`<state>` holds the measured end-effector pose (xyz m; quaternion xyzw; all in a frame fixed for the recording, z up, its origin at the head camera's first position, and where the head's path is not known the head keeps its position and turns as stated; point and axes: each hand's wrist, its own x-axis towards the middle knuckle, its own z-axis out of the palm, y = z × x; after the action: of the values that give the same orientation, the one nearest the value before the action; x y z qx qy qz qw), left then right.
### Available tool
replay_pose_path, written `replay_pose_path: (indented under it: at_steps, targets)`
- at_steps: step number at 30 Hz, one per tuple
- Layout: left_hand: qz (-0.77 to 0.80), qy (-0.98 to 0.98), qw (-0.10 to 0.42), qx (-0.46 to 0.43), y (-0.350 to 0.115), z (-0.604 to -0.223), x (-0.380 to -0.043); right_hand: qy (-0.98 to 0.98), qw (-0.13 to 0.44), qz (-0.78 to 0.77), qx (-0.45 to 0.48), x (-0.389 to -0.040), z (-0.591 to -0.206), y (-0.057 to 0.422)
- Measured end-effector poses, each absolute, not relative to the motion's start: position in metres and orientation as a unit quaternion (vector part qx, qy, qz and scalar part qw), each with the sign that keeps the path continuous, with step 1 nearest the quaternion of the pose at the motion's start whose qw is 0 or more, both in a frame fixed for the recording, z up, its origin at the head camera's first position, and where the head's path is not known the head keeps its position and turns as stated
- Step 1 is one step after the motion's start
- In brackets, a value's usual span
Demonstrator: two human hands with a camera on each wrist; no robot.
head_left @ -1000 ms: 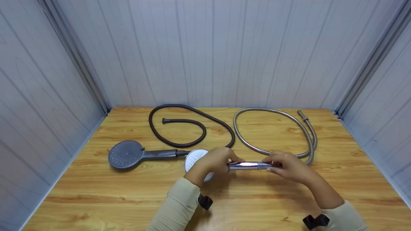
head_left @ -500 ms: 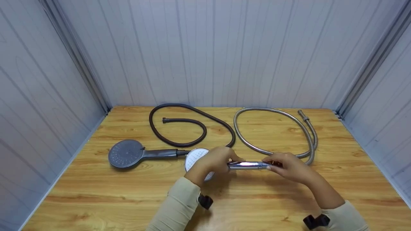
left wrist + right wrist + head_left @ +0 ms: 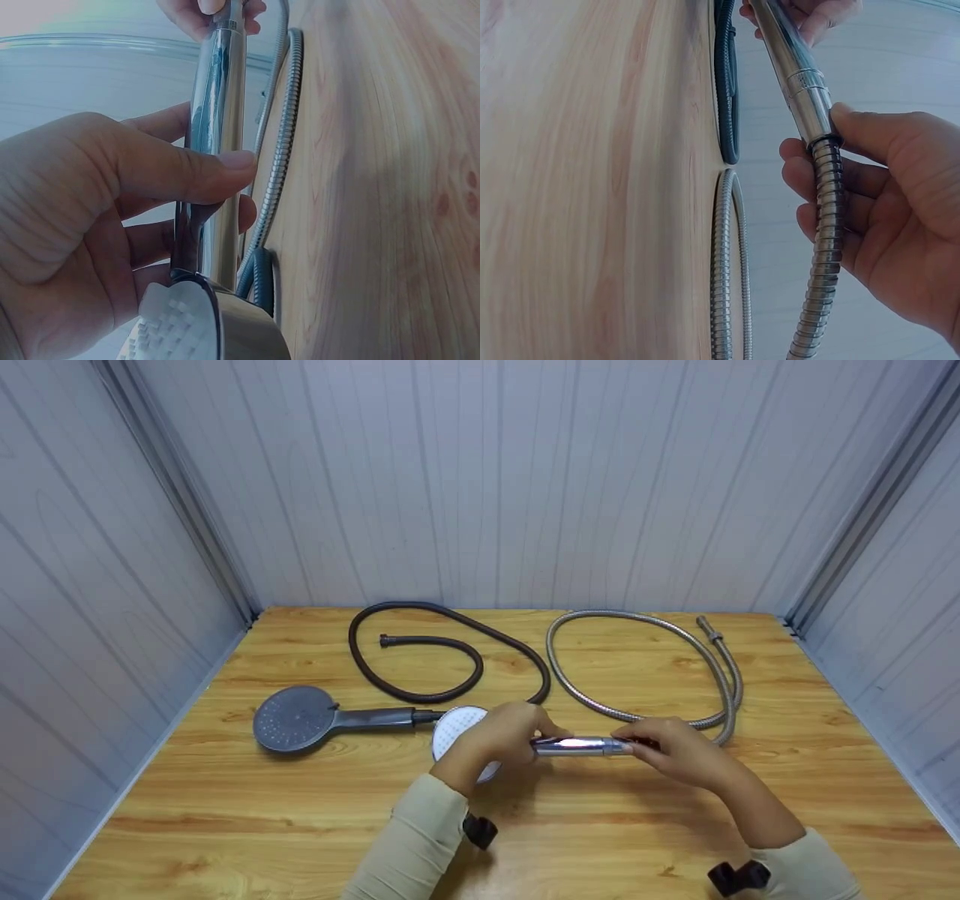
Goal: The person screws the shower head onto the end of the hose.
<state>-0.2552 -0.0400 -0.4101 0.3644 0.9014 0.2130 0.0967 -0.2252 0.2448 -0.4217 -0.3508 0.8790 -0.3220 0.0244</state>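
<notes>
My left hand [image 3: 504, 736] grips the chrome handle of a shower head [image 3: 217, 120], thumb over the top and fingers beneath. Its round white nozzle face [image 3: 454, 729] shows beside my left wrist. At the handle's far end, my right hand [image 3: 907, 202] pinches the hose's metal end nut [image 3: 813, 112], which sits flush against the handle. From that nut the silver ribbed shower hose [image 3: 826, 247] runs down past my right fingers. In the head view this hose [image 3: 637, 615] loops over the table behind my hands.
A dark grey shower head [image 3: 294, 720] lies at the left, its handle pointing right and joined to a black hose [image 3: 450, 619] coiled behind. The silver hose's free end [image 3: 708, 628] lies at back right. White panel walls [image 3: 480, 487] enclose the wooden table [image 3: 300, 825].
My right fingers shift slightly around the end nut. My left hand and the shower head stay where they were.
</notes>
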Motion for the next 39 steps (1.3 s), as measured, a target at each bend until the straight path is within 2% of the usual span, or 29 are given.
replay_pose_path:
  at_steps: [12, 39]
  targets:
    - [0.212, 0.897, 0.090, 0.376, -0.0407, -0.4131, -0.2571, 0.876, -0.028, -0.316, -0.364, -0.2229, -0.4282, 0.2446]
    - [0.214, 0.901, 0.088, 0.368, -0.0407, -0.4112, -0.2554, 0.874, -0.038, -0.316, -0.368, -0.2237, -0.4262, 0.2449]
